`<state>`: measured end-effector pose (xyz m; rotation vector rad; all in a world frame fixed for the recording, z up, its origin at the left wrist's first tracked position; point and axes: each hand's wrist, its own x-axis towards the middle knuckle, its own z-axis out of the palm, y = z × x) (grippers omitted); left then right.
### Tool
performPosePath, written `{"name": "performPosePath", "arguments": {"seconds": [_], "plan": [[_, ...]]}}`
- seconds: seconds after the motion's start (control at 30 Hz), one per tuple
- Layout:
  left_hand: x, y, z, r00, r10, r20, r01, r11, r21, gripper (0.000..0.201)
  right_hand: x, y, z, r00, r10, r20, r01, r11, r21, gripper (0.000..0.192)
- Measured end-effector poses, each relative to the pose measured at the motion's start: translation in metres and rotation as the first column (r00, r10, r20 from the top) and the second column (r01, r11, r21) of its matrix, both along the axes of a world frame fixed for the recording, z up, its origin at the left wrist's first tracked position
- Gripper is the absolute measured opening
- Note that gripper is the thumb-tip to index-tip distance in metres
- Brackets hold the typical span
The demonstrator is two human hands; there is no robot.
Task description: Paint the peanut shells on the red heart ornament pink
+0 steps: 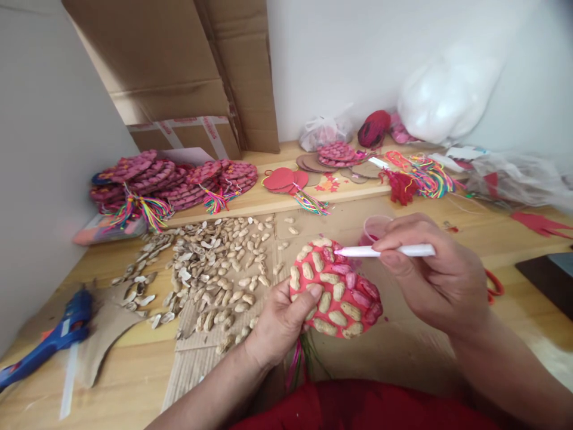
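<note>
left hand (280, 322): clamps red peanut-shell disc (335, 288) by its edge; risk: thumb smears wet pink
right hand (436, 272): pinches white brush (385, 251); risk: paint overshoots onto bare shells

We see a matt red card disc (335, 289) studded with rough, ridged peanut shells, some coated in wet-looking pink paint. The brush (385, 251) has a smooth white plastic handle. The table (514, 239) is pale wood with a soft sheen, partly covered by ribbed brown cardboard (197, 358). The glue gun (49, 340) is glossy blue plastic. Loose shells (215, 269) look dry and dull. The tassels (143, 212) are bright silky thread, and the box (179, 65) is matt corrugated cardboard.
</note>
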<state>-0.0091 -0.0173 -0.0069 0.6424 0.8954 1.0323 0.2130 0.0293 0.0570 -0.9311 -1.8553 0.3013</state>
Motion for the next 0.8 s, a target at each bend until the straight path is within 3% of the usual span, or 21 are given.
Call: {"name": "performPosePath", "arguments": {"seconds": [0.8], "plan": [[0.0007,0.0020,0.0000,0.999,0.041,0.008,-0.041,0.999,-0.001,0.027,-0.0060,-0.0064,-0.0019,0.999,-0.032,-0.005,0.032,0.999,-0.012,0.018]]}}
